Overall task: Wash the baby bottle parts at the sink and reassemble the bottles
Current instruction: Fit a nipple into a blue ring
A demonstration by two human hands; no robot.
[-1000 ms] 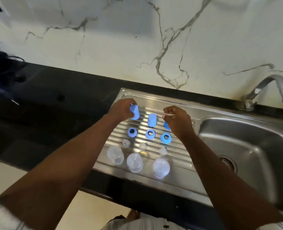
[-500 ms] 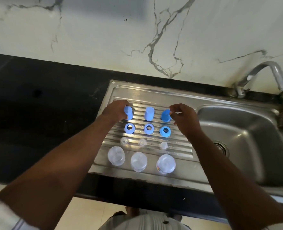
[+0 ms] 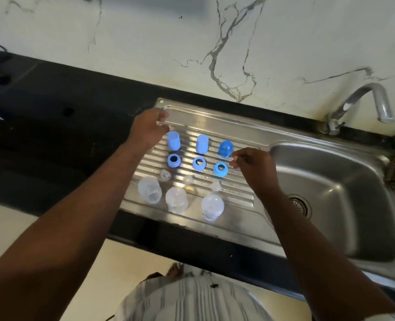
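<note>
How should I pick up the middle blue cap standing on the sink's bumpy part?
Come straight down from above and pinch the middle blue cap by its straight sides near the top. It stands upright, with other caps either side and a blue ring just in front, so a low reach might bump them.

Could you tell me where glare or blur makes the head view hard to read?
Head view: glare streaks the drainboard ribs and washes out the clear teats; the forearms look soft near the bottom edge; the blue caps read sharply.
</note>
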